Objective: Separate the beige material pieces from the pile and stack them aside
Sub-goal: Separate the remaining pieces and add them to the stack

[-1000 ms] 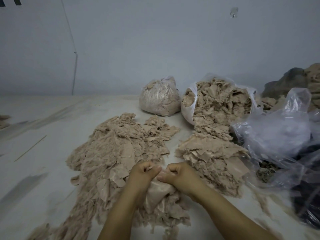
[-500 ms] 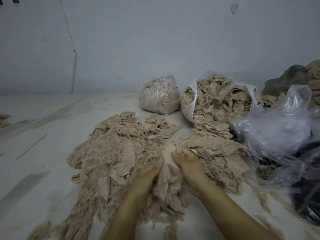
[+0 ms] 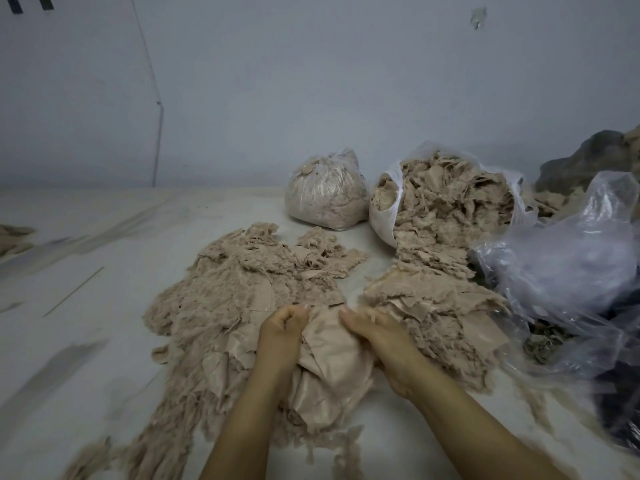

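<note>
A wide spread of frayed beige material pieces (image 3: 242,299) covers the white table in front of me. A second heap of beige pieces (image 3: 436,306) lies to the right, spilling from an open white bag (image 3: 388,209). Between the two heaps I hold a bunch of beige pieces (image 3: 329,368) with both hands. My left hand (image 3: 282,337) grips its left side with curled fingers. My right hand (image 3: 377,341) grips its right side, thumb on top. The lower part of the bunch hangs onto the table.
A tied clear bag of beige scraps (image 3: 327,195) stands at the back by the grey wall. Crumpled clear plastic (image 3: 561,271) over dark material fills the right side. A thin stick (image 3: 74,291) lies on the table (image 3: 104,237) to the left.
Both hands rose with the bunch toward the heaps, then came back down and nearer to me. The hands now sit wider apart on the bunch.
</note>
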